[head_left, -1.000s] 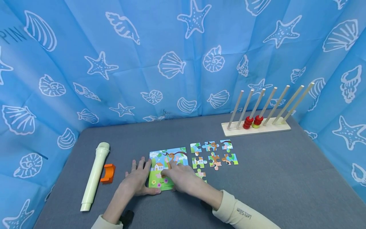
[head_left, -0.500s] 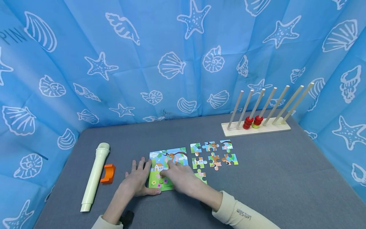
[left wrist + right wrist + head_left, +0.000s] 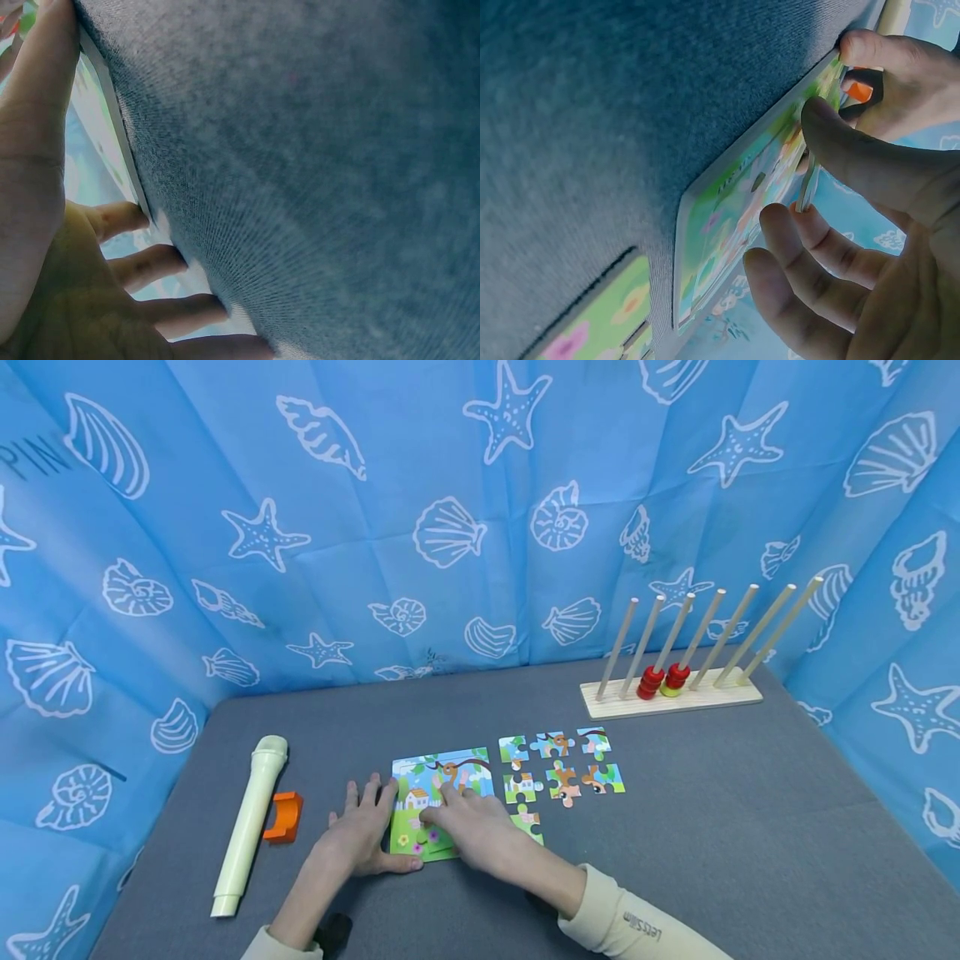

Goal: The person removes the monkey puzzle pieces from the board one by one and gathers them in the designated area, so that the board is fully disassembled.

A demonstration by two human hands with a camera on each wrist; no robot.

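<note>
A square picture puzzle board (image 3: 408, 770) with a house, flowers and an animal lies flat on the table. My left hand (image 3: 358, 835) rests along its left side, fingers straight and spread, thumb by the near corner. Over the board's right half is my right hand (image 3: 480, 827). In the right wrist view, its thumb and a finger pinch a thin puzzle piece (image 3: 808, 186), seen nearly edge-on just above the picture. Its other fingers stay loosely bent. To the right, loose puzzle pieces (image 3: 519, 787) lie in rows, the nearest partly hidden by the right hand.
At the left lie a pale green toy microphone (image 3: 251, 822) and an orange curved block (image 3: 285, 817). A wooden peg rack (image 3: 600, 703) with several upright rods and red and yellow-green beads stands at the back right. A blue shell-patterned curtain (image 3: 450, 593) hangs behind the table.
My right hand has shifted very slightly over the board, and a little more of the nearest loose piece shows beside it. The left hand holds its place.
</note>
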